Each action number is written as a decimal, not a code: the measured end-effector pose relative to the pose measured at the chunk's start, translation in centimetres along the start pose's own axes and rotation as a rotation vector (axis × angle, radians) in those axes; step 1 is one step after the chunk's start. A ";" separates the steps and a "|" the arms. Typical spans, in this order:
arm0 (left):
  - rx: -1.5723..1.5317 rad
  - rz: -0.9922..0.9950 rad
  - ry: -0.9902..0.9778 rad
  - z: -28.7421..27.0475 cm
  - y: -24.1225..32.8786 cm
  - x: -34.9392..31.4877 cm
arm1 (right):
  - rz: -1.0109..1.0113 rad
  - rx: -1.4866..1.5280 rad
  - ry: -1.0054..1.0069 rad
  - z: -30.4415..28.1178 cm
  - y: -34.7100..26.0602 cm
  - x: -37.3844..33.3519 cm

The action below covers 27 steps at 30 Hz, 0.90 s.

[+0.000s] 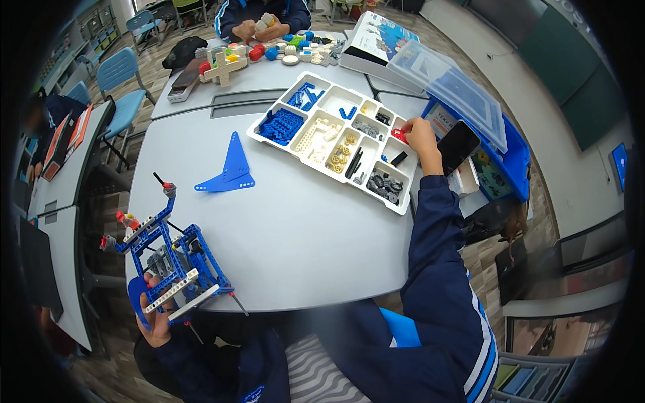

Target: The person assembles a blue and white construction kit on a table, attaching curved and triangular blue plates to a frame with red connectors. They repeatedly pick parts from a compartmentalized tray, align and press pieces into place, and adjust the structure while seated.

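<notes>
My left hand (157, 322) is closed around the lower end of a model built from blue, grey and white toy construction beams (176, 258). The model tilts over the table's near left edge, with thin black axles and red-tipped ends sticking out. A blue curved panel (138, 299) lies against the same hand. At the tray's right side, my right hand (423, 140) has its fingers bent into a small compartment with red pieces (399, 135). Its fingertips are pressed together there; what they hold is hidden. The white sorting tray (262, 134) carries blue, cream, grey and black parts in separate compartments.
A flat blue fin-shaped panel (230, 171) lies left of the tray. Beyond my right hand are a black phone (459, 146) and a blue bin (514, 158) with a clear lid (447, 84). Across the table, a person's hands (262, 27) hold pieces above a brick pile (295, 48).
</notes>
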<state>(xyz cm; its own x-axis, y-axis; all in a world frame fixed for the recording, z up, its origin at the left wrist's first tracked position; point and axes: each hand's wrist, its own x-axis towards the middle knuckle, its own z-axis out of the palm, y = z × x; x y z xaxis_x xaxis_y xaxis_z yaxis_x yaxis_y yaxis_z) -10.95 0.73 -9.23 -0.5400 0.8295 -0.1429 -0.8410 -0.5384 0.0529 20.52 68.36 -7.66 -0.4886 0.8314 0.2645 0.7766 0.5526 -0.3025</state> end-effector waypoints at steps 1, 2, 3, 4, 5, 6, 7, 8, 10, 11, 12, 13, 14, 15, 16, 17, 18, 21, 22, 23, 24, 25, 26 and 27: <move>0.051 0.015 -0.007 0.0 0.0 -0.2 | -0.006 0.012 -0.015 0.0 0.0 -0.1; 0.092 0.019 -0.029 -0.1 0.1 -0.1 | 0.013 0.015 -0.017 -0.1 0.1 -0.1; 0.112 0.002 -0.075 -0.1 0.1 -0.2 | 0.029 0.017 -0.022 -0.1 0.3 -0.2; 0.133 -0.009 -0.121 0.0 0.1 -0.1 | 0.039 0.020 -0.029 -0.1 0.4 -0.1; 0.105 -0.048 -0.076 0.1 0.1 0.0 | 0.000 0.025 -0.038 0.0 0.7 -0.1; 0.072 -0.075 -0.024 0.4 0.1 -0.1 | -0.030 0.025 -0.039 0.3 1.0 0.2; 0.113 -0.083 -0.047 0.7 0.1 0.1 | 0.010 -0.011 -0.057 0.6 1.4 0.4; 0.120 -0.103 -0.063 1.1 0.0 0.3 | -0.002 -0.008 -0.085 1.0 1.9 0.7; 0.115 -0.108 0.019 2.1 -0.3 0.3 | -0.054 -0.072 -0.046 1.8 2.9 1.3; 0.180 -0.060 0.068 2.6 -0.6 0.4 | -0.093 -0.090 -0.061 1.9 3.5 1.7; 0.182 -0.068 0.073 3.2 -0.9 0.5 | -0.135 -0.046 -0.011 2.0 4.1 1.6; 0.228 -0.043 0.141 3.8 -1.4 0.2 | -0.125 -0.057 -0.044 1.6 4.5 2.0; 0.349 -0.033 0.102 4.2 -1.7 0.5 | -0.164 -0.029 -0.001 1.2 5.0 1.9; 0.372 -0.042 0.099 4.7 -2.0 0.6 | -0.059 -0.049 -0.133 0.1 5.2 2.5; 0.359 -0.058 0.178 5.0 -2.2 1.0 | -0.185 -0.090 0.055 -0.6 5.2 2.3; 0.409 -0.057 0.097 5.3 -2.2 1.1 | -0.163 -0.059 0.042 -2.2 4.9 2.5; 0.429 -0.030 0.142 5.5 -2.3 1.3 | -0.201 -0.106 0.124 -3.4 4.2 2.4; 0.567 -0.015 0.095 6.7 -1.9 1.2 | -0.261 0.114 0.023 -7.0 -0.7 0.7; 0.609 -0.029 0.064 7.3 -1.8 1.2 | -0.233 0.142 0.023 -7.8 -3.1 -0.5; 0.794 0.028 0.153 8.0 -1.8 1.0 | -0.309 0.290 -0.018 -8.5 -6.0 -1.7; 0.977 0.088 0.243 8.9 -2.1 0.6 | -0.277 0.401 -0.070 -8.9 -8.9 -3.2; 1.151 0.139 0.344 10.1 -2.3 0.1 | -0.362 0.434 -0.120 -9.4 -12.1 -4.8; 1.243 0.195 0.379 11.2 -2.9 -0.5 | -0.404 0.442 -0.166 -9.7 -15.3 -6.4; 1.327 0.249 0.423 12.4 -3.8 -1.4 | -0.533 0.488 -0.222 -10.0 -18.3 -8.2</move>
<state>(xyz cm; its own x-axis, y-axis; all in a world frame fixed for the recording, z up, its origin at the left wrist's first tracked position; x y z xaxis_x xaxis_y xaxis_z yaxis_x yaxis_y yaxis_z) -7.40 3.51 3.01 -0.8251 0.5012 -0.2607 -0.2603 0.0722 0.9628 14.26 50.88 4.87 -0.8572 0.4085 0.3137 0.1738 0.8027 -0.5704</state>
